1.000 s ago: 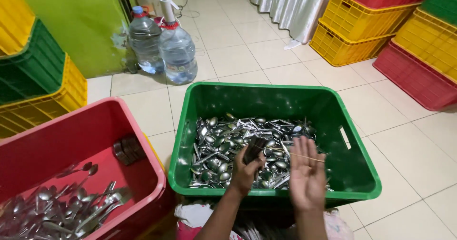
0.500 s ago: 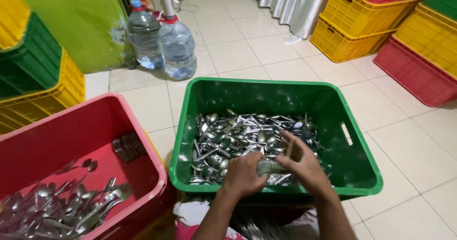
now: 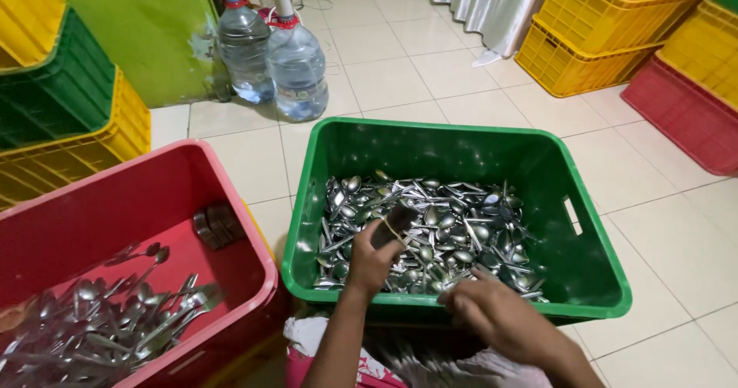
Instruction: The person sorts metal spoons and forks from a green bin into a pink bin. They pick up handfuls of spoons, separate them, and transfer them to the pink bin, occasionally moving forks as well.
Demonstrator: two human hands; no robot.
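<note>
A green plastic crate (image 3: pixel 573 203) in front of me holds a heap of several metal spoons (image 3: pixel 446 230). My left hand (image 3: pixel 373 261) is over the heap's near left part, closed on a dark bundle of spoons (image 3: pixel 393 223) bound with a band. My right hand (image 3: pixel 496 319) rests at the crate's near rim, its fingers curled over spoons at the heap's near edge; whether it grips any I cannot tell. To the left, a red crate (image 3: pixel 154 196) holds more loose spoons (image 3: pixel 108 319) and a dark bundle (image 3: pixel 217 224).
Two large water bottles (image 3: pixel 296 69) stand on the tiled floor beyond the green crate. Stacked yellow, green and red crates (image 3: pixel 69 119) line the left, and more stacked crates (image 3: pixel 638 42) stand at the far right. A white curtain (image 3: pixel 484 3) hangs behind.
My right hand dropped from an open raised pose to the heap's near edge. My left hand stayed over the spoons with the bundle, and the view shifted slightly.
</note>
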